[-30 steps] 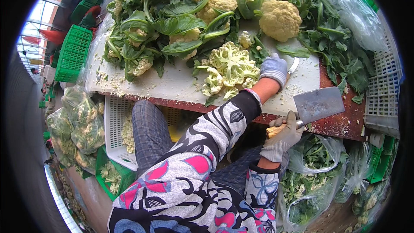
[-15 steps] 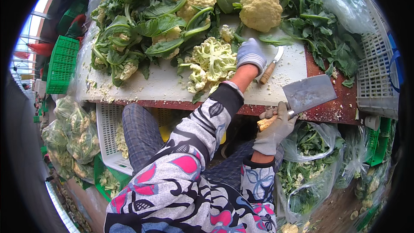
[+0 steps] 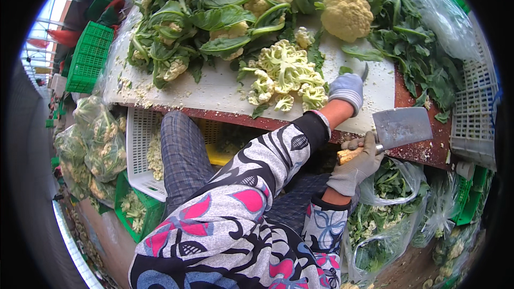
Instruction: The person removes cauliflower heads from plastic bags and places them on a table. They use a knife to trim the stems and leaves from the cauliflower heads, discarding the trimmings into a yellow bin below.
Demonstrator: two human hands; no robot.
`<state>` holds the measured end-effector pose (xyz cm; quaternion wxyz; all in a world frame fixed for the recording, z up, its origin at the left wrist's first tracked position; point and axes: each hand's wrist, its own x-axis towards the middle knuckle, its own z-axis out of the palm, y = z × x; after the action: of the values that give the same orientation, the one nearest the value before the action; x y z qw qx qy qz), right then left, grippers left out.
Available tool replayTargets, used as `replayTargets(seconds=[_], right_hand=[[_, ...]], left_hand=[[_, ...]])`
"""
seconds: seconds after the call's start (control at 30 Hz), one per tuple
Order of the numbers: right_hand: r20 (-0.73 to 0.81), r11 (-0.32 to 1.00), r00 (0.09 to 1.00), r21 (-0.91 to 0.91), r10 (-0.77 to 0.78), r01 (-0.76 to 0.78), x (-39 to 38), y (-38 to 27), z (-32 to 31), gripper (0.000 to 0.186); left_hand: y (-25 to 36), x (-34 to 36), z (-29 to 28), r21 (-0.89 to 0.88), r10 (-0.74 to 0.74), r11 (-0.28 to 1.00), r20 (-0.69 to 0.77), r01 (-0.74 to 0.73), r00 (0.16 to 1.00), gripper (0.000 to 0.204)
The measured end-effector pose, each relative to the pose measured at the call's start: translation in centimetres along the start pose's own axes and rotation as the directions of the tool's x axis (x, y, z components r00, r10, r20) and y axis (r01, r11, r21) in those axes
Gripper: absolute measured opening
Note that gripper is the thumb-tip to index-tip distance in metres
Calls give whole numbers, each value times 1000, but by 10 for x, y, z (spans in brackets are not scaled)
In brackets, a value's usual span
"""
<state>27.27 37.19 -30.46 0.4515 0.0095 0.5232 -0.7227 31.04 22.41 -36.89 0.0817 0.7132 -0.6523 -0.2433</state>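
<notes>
My left hand [image 3: 347, 91], in a pale glove, is closed over the handle of a small curved knife [image 3: 365, 71] lying on the white board [image 3: 209, 94]. Only the blade shows beyond my fingers; the handle is hidden. My right hand [image 3: 360, 161], in a grey glove, grips the wooden handle of a cleaver [image 3: 402, 127], whose broad blade points right above the board's red-brown edge. Cut cauliflower florets [image 3: 286, 69] lie in a loose pile just left of my left hand. A whole cauliflower head [image 3: 347, 16] sits behind them.
Leafy cauliflowers [image 3: 214, 18] crowd the far left of the board. Loose green leaves [image 3: 415, 48] heap at the right beside a white crate [image 3: 474, 112]. Below are a white basket [image 3: 140, 155], a green crate [image 3: 134, 211] and bags of trimmings [image 3: 385, 214].
My left hand has moved right, from the floret pile onto the knife handle. My right hand still holds the cleaver. The whole view has shifted somewhat.
</notes>
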Motion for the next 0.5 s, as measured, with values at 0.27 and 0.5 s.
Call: replayTargets(seconds=[0.27, 0.5], right_hand=[[39, 994, 997, -82, -62, 65, -1, 9, -4, 12], [40, 991, 996, -102, -78, 81, 10, 11, -16, 13]], left_hand=[[-15, -40, -23, -119, 11, 993, 44, -5, 999, 16], [-55, -85, -79, -282, 156, 928, -299, -243, 941, 23]])
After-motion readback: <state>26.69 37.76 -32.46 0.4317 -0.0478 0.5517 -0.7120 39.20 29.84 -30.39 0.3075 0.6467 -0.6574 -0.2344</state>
